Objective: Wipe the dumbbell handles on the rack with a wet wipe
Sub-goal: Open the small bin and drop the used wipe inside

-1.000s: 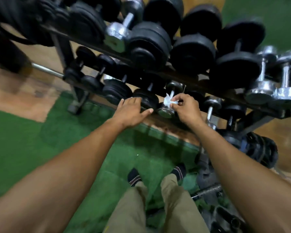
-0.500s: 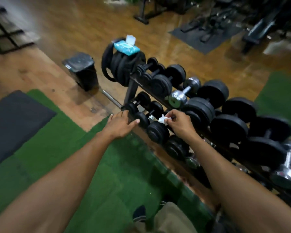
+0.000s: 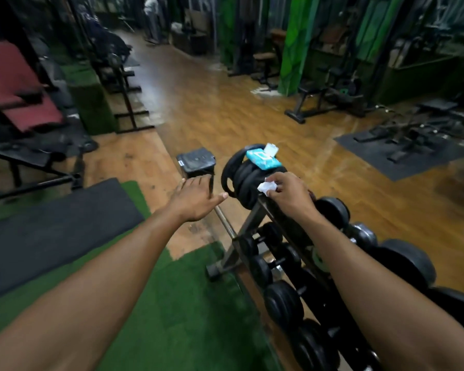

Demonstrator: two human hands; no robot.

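I see a crumpled white wet wipe [image 3: 267,187] pinched in my right hand [image 3: 289,195]. Just beyond it, a turquoise wipes packet [image 3: 263,159] with a white flap lies on a stack of black weight plates [image 3: 245,180]. The dumbbells [image 3: 283,303] on the rack [image 3: 248,231] are mostly matte black; one further along looks silvery chrome [image 3: 362,235]. The rack frame is dark grey metal. The floor [image 3: 225,113] is glossy orange-brown with a wood-plank pattern. Beneath my arms lies green artificial turf [image 3: 177,303], bordered by a dark grey mat [image 3: 51,231]. A small black bin [image 3: 196,162] stands on the floor. At far left is a dark red padded seat [image 3: 14,87]. Bright green panels [image 3: 292,41] cover the back wall.
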